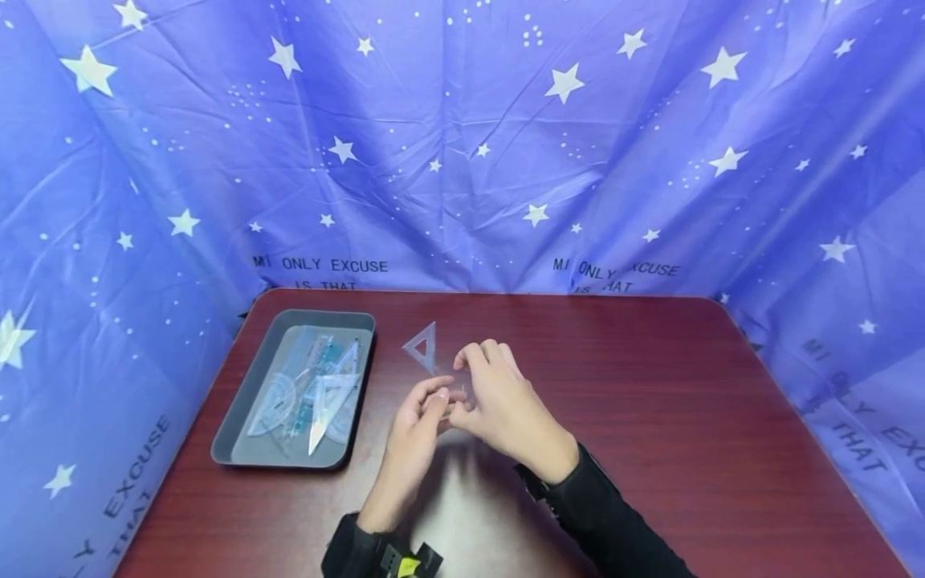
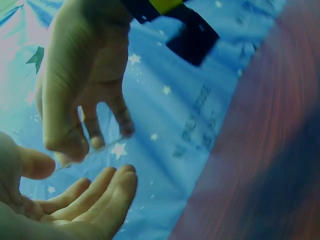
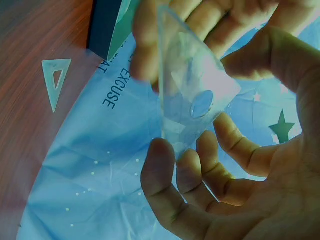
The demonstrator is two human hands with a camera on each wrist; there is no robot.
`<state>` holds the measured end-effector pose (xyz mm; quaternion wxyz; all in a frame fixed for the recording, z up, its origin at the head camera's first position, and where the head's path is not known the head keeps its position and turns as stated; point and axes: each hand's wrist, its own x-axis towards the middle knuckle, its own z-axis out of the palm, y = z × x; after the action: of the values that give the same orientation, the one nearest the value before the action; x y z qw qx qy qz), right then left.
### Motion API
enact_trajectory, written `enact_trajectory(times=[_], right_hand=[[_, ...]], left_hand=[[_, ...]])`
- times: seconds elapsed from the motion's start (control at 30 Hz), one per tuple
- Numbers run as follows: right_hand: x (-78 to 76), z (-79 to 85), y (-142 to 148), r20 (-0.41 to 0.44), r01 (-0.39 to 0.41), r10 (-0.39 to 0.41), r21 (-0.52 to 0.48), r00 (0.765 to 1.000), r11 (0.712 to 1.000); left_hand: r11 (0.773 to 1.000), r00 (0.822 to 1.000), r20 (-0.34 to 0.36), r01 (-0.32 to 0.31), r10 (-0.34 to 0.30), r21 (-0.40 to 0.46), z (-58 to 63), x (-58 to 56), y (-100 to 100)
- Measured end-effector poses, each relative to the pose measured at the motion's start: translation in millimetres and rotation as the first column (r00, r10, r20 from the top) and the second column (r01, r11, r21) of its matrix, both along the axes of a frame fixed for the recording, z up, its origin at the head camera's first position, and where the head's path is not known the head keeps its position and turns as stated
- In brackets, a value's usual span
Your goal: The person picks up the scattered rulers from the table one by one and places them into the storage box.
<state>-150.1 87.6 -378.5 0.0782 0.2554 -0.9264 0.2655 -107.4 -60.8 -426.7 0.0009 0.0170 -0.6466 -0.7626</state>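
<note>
In the right wrist view, a clear triangular set square (image 3: 180, 90) with a round hole stands tilted between my hands. My right hand (image 1: 506, 409) pinches it, the thumb at one side and the fingertips along the lower edge. Just left of it, my left hand (image 1: 415, 421) has its fingers extended and apart, close to the plate's edge. Seen from the left wrist, the thumb (image 2: 40, 164) of that hand lies right by one end of the edge; contact is hard to tell. Another clear set square (image 1: 422, 349), with a triangular cutout, lies flat on the table beyond the hands.
A grey tray (image 1: 227, 433) sits on the left side of the dark red table (image 1: 686, 417). Inside are several clear drawing tools, among them a protractor (image 1: 275, 401) and a set square (image 1: 328, 405). A blue star-printed cloth (image 1: 462, 112) hangs around the table.
</note>
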Motion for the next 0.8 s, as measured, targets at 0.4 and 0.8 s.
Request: enact_trajectory(times=[0.4, 0.8], right_hand=[[8.9, -8.5, 1.1, -0.105, -0.084, 0.081, -0.02, 0.991, 0.996], [11.5, -2.5, 12.6, -0.12, -0.163, 0.15, -0.108, 0.981, 0.981]], left_hand=[[0.99, 0.998, 0.055, -0.031, 0.023, 0.138, -3.8, -1.7, 2.4], [0.995, 0.996, 0.026, -0.084, 0.083, 0.045, 2.3, -7.4, -13.3]])
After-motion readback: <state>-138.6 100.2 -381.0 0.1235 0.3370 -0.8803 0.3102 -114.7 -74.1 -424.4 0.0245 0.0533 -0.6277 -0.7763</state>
